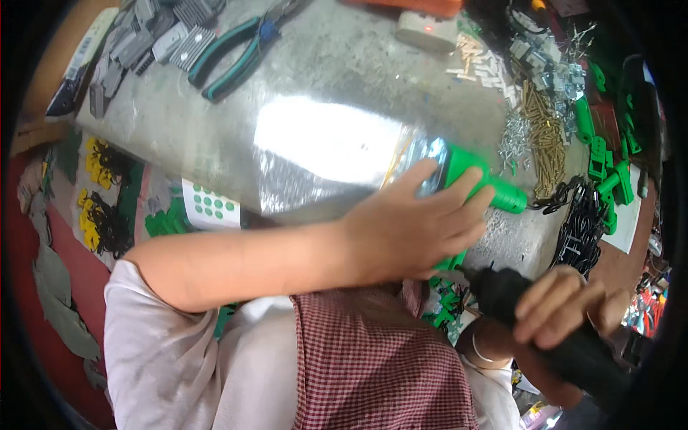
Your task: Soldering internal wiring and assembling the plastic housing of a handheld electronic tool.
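My left hand (pixel 430 211) lies over a green plastic housing (pixel 466 168), its fingers bent round it and hiding much of it. A ribbed green end piece (pixel 507 196) sticks out to the right, with a black cord running off it. At the lower right my right hand (pixel 555 308) is wrapped round a black power screwdriver (pixel 502 290). Its tip points left, at the near end of the housing under my left hand. Whether the tip touches a screw there, I cannot make out.
Teal-handled pliers (pixel 229 57) and grey blocks (pixel 147 43) lie at the far left. Brass screws (pixel 542 136), small silver screws (pixel 514 140) and white pieces (pixel 487 68) are heaped at the right, near black cords (pixel 579 233). Yellow-and-black cord bundles (pixel 104 215) lie left.
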`<state>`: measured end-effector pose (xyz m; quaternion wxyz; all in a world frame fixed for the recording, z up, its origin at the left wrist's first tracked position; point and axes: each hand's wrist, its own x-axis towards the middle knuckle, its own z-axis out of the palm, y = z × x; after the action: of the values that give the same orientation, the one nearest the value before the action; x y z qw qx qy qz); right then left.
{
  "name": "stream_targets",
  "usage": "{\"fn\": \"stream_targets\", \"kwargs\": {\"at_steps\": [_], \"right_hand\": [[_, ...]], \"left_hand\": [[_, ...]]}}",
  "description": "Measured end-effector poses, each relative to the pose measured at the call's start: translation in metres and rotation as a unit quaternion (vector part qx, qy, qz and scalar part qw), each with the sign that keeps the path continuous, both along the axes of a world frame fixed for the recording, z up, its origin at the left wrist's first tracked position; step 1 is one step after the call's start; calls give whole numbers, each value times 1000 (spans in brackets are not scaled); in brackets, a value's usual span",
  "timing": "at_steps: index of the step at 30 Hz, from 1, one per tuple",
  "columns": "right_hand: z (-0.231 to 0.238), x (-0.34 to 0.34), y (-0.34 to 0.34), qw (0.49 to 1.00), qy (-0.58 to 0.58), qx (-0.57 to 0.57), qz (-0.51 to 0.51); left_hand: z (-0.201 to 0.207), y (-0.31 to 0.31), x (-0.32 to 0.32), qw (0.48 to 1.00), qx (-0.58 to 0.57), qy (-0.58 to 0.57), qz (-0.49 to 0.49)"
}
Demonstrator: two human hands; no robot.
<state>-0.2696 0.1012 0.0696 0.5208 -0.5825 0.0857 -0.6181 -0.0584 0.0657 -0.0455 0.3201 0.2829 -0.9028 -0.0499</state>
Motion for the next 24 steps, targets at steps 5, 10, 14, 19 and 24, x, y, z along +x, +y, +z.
{"fn": "stream_targets", "kwargs": {"at_steps": [5, 10, 14, 19, 24], "right_hand": [[37, -19, -10, 995, 29, 77, -57], [-15, -62, -28, 931, -246, 210, -172], [-65, -69, -27, 892, -338, 235, -189], [-82, -58, -31, 876, -366, 239, -204], [-83, -49, -35, 852, -388, 258, -240]], "left_hand": [[17, 22, 15, 989, 127, -2, -76], [19, -14, 45, 977, 198, 79, 6], [24, -21, 43, 977, 214, 10, 11], [24, -23, 40, 976, 214, 22, 15], [21, -24, 39, 981, 195, 20, 17]]}}
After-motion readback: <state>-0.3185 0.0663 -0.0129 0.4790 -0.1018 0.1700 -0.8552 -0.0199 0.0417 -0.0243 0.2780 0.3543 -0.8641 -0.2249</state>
